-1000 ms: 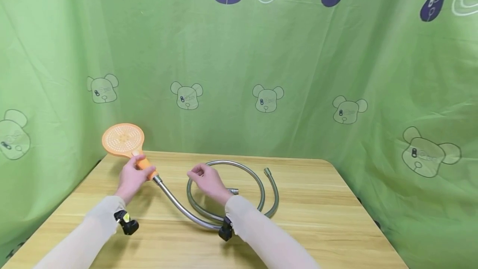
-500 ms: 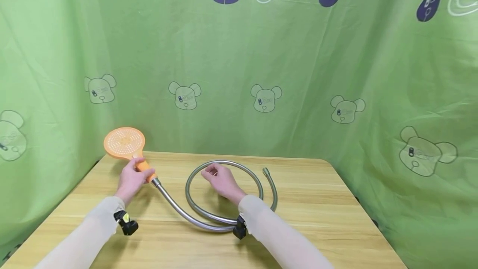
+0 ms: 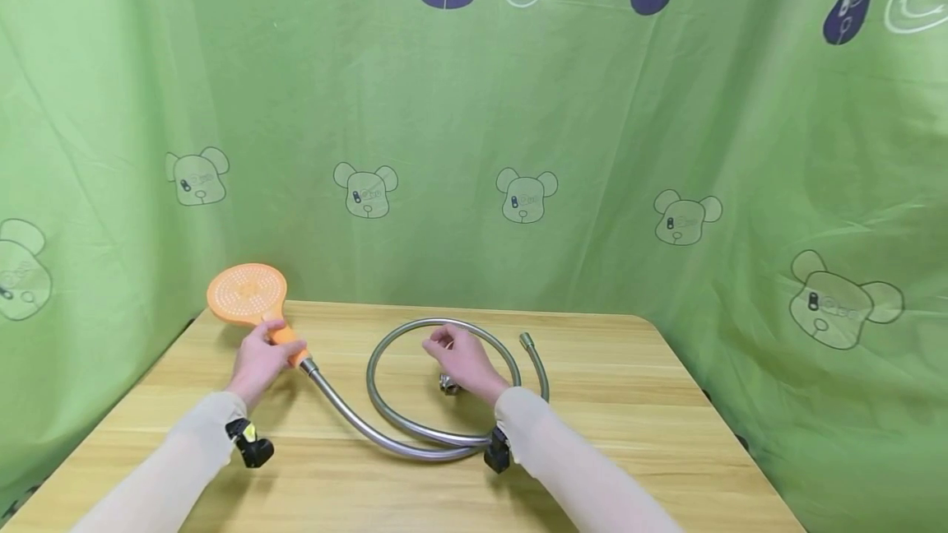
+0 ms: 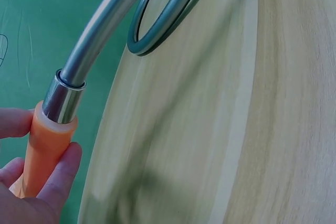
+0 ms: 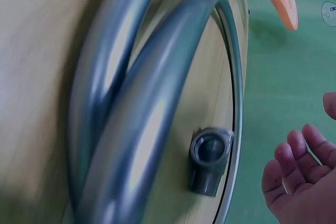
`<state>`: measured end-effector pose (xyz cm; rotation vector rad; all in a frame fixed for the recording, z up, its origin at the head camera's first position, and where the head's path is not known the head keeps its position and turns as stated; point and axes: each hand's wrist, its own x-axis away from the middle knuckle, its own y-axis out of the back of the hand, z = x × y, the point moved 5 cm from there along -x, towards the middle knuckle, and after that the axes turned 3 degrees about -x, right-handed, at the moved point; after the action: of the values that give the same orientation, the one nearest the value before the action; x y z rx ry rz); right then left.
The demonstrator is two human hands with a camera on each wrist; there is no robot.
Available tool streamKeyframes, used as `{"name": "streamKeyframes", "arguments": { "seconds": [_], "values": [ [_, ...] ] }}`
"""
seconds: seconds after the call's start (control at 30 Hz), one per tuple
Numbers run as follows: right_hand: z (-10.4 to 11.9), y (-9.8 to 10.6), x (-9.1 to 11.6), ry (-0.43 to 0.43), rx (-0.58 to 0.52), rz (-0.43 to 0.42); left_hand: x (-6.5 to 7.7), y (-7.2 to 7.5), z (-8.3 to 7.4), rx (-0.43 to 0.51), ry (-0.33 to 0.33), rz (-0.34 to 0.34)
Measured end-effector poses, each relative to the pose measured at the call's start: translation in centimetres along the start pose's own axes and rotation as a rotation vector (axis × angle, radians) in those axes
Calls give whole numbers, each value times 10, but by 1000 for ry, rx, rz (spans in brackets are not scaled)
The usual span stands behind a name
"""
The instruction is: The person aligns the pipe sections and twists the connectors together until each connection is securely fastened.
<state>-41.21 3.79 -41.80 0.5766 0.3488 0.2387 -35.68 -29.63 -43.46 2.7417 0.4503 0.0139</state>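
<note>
My left hand (image 3: 257,359) grips the handle of an orange shower head (image 3: 247,293) at the table's far left. The head's perforated face is raised above the table. A silvery shower hose (image 3: 374,433) joins the handle through a metal collar (image 4: 62,98) and runs right into a loop. Over that loop is my right hand (image 3: 468,362), its fingers loosely bent and holding nothing. In the right wrist view, thumb and fingers (image 5: 296,153) are apart. A small metal fitting (image 5: 207,161) with a round opening lies inside the loop, partly hidden by the hand in the head view.
The hose's free end, a metal connector (image 3: 527,340), lies right of the loop. The wooden table (image 3: 629,451) bears all of this. A green patterned curtain (image 3: 444,261) hangs behind the table and along its sides.
My right hand has moved right across the loop, empty, and the metal fitting now shows on its left. The shower head has sunk slightly in my left hand's grip.
</note>
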Motion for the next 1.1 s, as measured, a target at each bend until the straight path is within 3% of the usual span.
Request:
{"name": "streamKeyframes", "arguments": {
  "seconds": [0.67,1.1],
  "values": [
    [-34,28,4,-58,54,10,-2,-2,16,-140,66,-16],
    [-49,34,6,-79,70,22,-4,-8,26,-38,114,12]
  ]
}}
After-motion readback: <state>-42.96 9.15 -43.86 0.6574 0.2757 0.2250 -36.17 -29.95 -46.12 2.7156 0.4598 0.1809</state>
